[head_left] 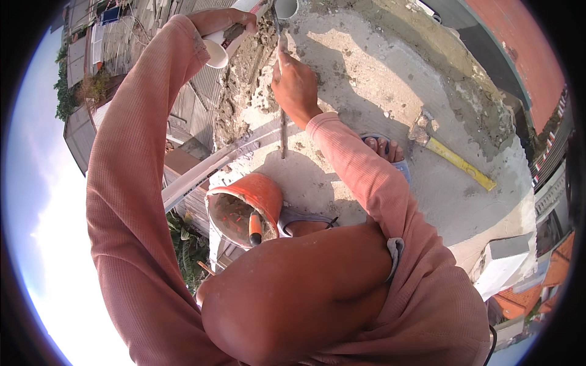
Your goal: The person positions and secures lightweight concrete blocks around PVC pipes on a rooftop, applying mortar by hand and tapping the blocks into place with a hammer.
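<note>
At the top, my left hand [227,22] reaches over a white plastic pipe [217,53], its fingers curled against the pipe wall beside a rough strip of mortar [247,67]. My right hand [297,88] is closed around a thin rod [283,137], with its index finger stretched along it. The rod's upper end reaches the mortar near a round white pipe opening [285,7]; its lower end hangs below my palm. Some of the left fingers' grip is hidden. An orange bucket [262,192] stands nearer me, with an orange-and-black tool handle [255,229] sticking out.
A hammer with a yellow handle [461,163] lies on the concrete slab [427,210] to the right. Another white pipe [204,174] slants past the bucket. A white block [503,265] sits near the right edge. Rooftops [146,46] lie below the slab's left side.
</note>
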A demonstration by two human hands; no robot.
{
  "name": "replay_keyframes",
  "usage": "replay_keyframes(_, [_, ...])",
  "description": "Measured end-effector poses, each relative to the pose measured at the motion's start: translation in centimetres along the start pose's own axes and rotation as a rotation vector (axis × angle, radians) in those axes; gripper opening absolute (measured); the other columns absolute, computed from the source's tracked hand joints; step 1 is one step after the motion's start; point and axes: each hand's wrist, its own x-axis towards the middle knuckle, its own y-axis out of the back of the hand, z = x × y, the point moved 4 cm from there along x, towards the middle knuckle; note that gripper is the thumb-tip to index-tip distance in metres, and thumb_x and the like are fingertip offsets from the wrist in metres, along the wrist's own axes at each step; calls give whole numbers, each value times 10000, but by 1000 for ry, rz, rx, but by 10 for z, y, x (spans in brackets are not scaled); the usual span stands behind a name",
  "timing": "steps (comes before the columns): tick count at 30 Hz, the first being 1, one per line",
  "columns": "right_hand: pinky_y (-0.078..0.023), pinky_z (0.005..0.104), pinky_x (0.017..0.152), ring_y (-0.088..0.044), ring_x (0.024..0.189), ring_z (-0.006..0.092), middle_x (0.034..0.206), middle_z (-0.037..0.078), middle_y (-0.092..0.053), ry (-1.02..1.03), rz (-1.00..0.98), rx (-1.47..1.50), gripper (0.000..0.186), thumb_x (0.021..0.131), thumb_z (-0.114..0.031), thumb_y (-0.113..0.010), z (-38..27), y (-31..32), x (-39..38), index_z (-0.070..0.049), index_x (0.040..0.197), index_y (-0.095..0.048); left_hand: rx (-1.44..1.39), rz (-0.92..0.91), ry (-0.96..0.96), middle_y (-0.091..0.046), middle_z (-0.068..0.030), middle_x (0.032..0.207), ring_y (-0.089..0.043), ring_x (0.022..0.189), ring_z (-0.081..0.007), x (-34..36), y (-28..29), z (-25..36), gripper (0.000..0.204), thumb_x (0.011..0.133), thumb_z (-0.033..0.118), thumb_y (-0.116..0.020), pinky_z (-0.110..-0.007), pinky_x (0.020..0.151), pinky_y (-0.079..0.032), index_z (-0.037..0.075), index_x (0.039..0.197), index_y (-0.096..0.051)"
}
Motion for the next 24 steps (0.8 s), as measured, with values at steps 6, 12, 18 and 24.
replay_keyframes(6, [-543, 471, 653, -692, 730, 376, 832, 251, -686, -53, -31, 78, 515, 888, -32, -608, -6, 13, 39, 69, 1385, -516, -513, -106, -190, -611, -56, 782, -665, 604, -176, 18, -23, -21, 396, 835, 311, -731, -306, 545, -598, 94, 1140, -600])
replay_keyframes(12, [-532, 467, 715, -683, 817, 432, 927, 284, -685, 7, -179, 171, 495, 979, -76, -570, 8, 65, -30, -20, 1463, -487, -907, -90, -164, -614, -107, 917, -692, 649, -219, 1, -41, -45, 509, 861, 322, -719, -373, 602, -644, -16, 1184, -518])
replay_keyframes(18, [-538, 372, 703, -712, 770, 319, 904, 204, -714, -142, -24, 199, 435, 1013, -126, -580, 23, 118, -26, -46, 1437, -528, -1003, -140, -127, -632, -140, 885, -661, 634, -240, 13, -37, -83, 531, 843, 370, -713, -362, 532, -567, 4, 1190, -549])
replay_keyframes(24, [-491, 275, 744, -577, 776, 110, 890, 75, -682, -104, -142, 328, 297, 1047, -147, -528, 31, 117, 0, -8, 1304, -577, -1104, -396, -216, -643, -154, 870, -627, 620, -259, 31, -30, -107, 569, 854, 399, -631, -370, 535, -539, 3, 1254, -550])
